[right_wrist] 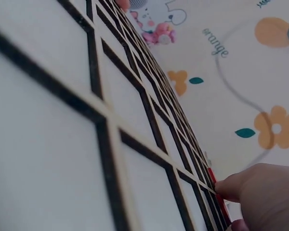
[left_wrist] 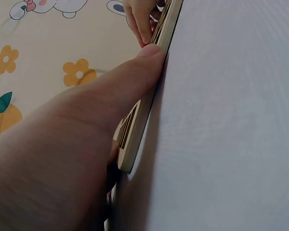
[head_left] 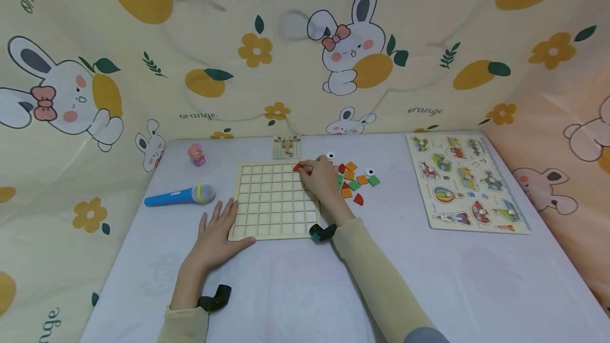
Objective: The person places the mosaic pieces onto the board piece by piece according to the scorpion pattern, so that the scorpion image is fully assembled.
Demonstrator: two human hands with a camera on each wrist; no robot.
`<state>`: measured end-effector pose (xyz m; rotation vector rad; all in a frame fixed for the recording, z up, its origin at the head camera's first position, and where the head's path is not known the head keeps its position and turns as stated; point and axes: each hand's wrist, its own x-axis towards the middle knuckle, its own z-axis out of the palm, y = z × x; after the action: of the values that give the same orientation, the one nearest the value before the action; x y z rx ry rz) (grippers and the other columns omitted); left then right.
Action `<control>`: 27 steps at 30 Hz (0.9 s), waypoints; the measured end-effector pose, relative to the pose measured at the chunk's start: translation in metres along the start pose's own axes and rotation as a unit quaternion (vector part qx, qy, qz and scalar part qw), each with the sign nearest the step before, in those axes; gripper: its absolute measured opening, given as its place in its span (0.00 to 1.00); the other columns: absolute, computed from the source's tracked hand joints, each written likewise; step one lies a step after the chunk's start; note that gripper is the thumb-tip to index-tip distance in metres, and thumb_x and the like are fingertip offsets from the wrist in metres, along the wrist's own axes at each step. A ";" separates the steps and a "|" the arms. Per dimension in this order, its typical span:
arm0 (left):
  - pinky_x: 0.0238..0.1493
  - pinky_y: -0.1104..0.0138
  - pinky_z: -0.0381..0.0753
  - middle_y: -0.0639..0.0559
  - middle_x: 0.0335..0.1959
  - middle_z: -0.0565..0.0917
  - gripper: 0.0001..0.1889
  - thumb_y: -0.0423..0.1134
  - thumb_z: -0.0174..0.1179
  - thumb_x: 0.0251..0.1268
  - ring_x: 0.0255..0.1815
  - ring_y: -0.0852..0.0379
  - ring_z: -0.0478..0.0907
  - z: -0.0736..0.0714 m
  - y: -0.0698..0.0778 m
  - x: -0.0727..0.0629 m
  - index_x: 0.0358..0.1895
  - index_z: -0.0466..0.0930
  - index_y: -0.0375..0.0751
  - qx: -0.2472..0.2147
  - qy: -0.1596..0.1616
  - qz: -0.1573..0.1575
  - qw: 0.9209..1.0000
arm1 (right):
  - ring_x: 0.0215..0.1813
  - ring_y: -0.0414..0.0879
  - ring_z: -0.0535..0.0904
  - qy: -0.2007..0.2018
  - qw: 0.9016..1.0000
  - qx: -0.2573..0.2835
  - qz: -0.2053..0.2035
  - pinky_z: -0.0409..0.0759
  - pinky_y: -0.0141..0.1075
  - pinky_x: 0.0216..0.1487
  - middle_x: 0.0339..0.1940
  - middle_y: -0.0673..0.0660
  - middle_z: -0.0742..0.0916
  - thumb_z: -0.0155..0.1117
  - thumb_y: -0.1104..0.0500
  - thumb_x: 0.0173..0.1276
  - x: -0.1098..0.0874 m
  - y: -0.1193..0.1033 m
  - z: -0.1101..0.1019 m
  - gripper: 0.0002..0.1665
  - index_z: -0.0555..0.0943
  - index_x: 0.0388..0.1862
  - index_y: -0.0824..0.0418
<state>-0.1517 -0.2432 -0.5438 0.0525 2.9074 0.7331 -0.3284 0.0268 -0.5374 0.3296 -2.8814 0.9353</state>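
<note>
A pale wooden grid board [head_left: 271, 198] lies on the table. My left hand [head_left: 218, 233] rests at its lower left corner with the fingers spread; the thumb [left_wrist: 147, 60] lies along the near edge. At the far right corner of the board my right hand [head_left: 321, 181] pinches a small red piece [right_wrist: 222, 208], partly hidden by the fingers. Another bit of red [head_left: 297, 168] shows at the fingertips, on the far row of squares. Beside the right hand lie several loose red, orange and green pieces [head_left: 349, 175].
A small patterned card [head_left: 287, 147] stands behind the board. To the left are a blue toy microphone [head_left: 178, 196] and a pink figurine [head_left: 196, 154]. A picture puzzle board [head_left: 464, 181] lies at the right. Two round eye pieces, one a white disc [head_left: 369, 172], lie near the loose pieces.
</note>
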 end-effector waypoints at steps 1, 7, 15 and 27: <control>0.82 0.34 0.25 0.40 0.89 0.48 0.62 0.73 0.66 0.62 0.89 0.34 0.33 0.000 0.000 0.000 0.87 0.46 0.39 0.000 0.001 0.000 1.000 | 0.47 0.53 0.77 -0.001 1.000 -0.007 -0.002 0.69 0.51 0.48 0.44 0.59 0.86 0.65 0.46 0.79 0.000 0.000 0.000 0.19 0.90 0.60 0.50; 0.82 0.34 0.25 0.41 0.89 0.48 0.63 0.73 0.66 0.61 0.89 0.35 0.33 0.002 0.001 0.000 0.87 0.46 0.39 0.002 0.004 0.000 1.000 | 0.49 0.54 0.78 -0.003 1.000 -0.008 -0.018 0.72 0.52 0.49 0.47 0.61 0.85 0.66 0.45 0.78 -0.004 0.001 -0.004 0.23 0.86 0.67 0.50; 0.82 0.35 0.25 0.40 0.89 0.47 0.63 0.74 0.65 0.61 0.89 0.35 0.33 0.000 0.000 0.000 0.87 0.46 0.39 0.001 0.005 -0.002 1.000 | 0.49 0.62 0.76 0.123 0.979 0.159 -0.042 0.74 0.55 0.52 0.42 0.66 0.85 0.67 0.48 0.78 -0.003 0.016 -0.036 0.28 0.92 0.25 0.67; 0.82 0.34 0.25 0.40 0.89 0.47 0.63 0.76 0.63 0.61 0.89 0.34 0.33 0.000 0.002 -0.001 0.87 0.45 0.39 0.001 0.000 -0.005 1.000 | 0.58 0.59 0.72 0.187 0.965 0.185 0.008 0.73 0.53 0.62 0.44 0.63 0.84 0.61 0.71 0.63 -0.022 0.082 -0.085 0.26 0.77 0.03 0.66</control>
<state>-0.1509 -0.2413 -0.5424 0.0389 2.9071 0.7288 -0.3246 0.1453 -0.5186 0.1341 -2.3666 1.3722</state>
